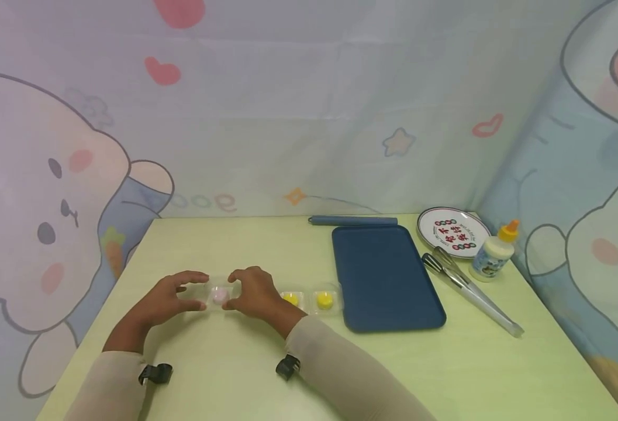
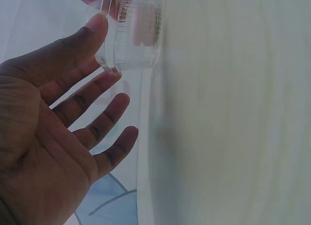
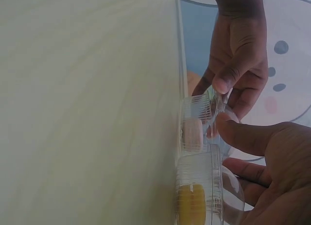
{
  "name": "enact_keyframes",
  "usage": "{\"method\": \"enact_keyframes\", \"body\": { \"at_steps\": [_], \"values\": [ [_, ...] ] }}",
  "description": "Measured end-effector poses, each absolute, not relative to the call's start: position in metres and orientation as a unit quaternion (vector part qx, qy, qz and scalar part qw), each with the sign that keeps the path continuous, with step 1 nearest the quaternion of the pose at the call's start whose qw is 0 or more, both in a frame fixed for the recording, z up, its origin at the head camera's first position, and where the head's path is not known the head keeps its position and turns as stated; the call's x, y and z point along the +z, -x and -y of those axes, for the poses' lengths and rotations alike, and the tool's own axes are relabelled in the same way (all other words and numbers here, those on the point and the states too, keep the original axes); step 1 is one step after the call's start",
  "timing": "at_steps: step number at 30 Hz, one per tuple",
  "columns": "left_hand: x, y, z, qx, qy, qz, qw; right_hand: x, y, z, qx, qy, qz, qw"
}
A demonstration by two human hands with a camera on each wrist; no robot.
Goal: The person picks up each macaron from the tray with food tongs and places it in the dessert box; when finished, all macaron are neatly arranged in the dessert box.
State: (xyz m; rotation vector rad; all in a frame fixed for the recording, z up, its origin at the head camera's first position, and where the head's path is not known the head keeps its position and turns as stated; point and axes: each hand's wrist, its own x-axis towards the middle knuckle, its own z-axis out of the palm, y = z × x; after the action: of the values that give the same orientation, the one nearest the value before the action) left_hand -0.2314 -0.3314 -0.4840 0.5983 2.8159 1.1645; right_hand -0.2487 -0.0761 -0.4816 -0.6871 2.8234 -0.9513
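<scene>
A clear plastic box (image 2: pixel 138 60) stands at the left of the row, a round pale pink piece (image 1: pixel 219 295) inside it. My left hand (image 1: pixel 168 301) holds its left side, thumb at the near corner and forefinger at the far one; in the left wrist view the other fingers spread free. From the right, my right hand (image 1: pixel 258 294) holds the same box between thumb and fingers. Beside the right wrist are two more clear boxes, one with a yellow piece (image 1: pixel 324 300), the other with a yellow piece (image 3: pixel 191 205) partly hidden by the forearm in the head view.
Right of the boxes lies a dark blue tray (image 1: pixel 387 280), a blue rod-like roll (image 1: pixel 353 221) behind it. Farther right are metal tongs (image 1: pixel 472 289), a printed plate (image 1: pixel 453 231) and a bottle with an orange cap (image 1: pixel 493 254). A printed cloth (image 1: pixel 309 117) hangs behind the table.
</scene>
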Motion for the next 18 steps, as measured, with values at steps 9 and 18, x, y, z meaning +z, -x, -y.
{"method": "enact_keyframes", "body": {
  "at_steps": [9,18],
  "values": [
    [-0.4846,0.2331,0.3298,0.381,-0.191,-0.904,0.025,-0.4848,0.2511,0.0758,-0.297,0.226,-0.927,0.027],
    [-0.4845,0.2331,0.3294,0.386,-0.192,-0.902,0.023,-0.4841,0.2516,0.0763,-0.291,0.229,-0.929,0.028]
  ]
}}
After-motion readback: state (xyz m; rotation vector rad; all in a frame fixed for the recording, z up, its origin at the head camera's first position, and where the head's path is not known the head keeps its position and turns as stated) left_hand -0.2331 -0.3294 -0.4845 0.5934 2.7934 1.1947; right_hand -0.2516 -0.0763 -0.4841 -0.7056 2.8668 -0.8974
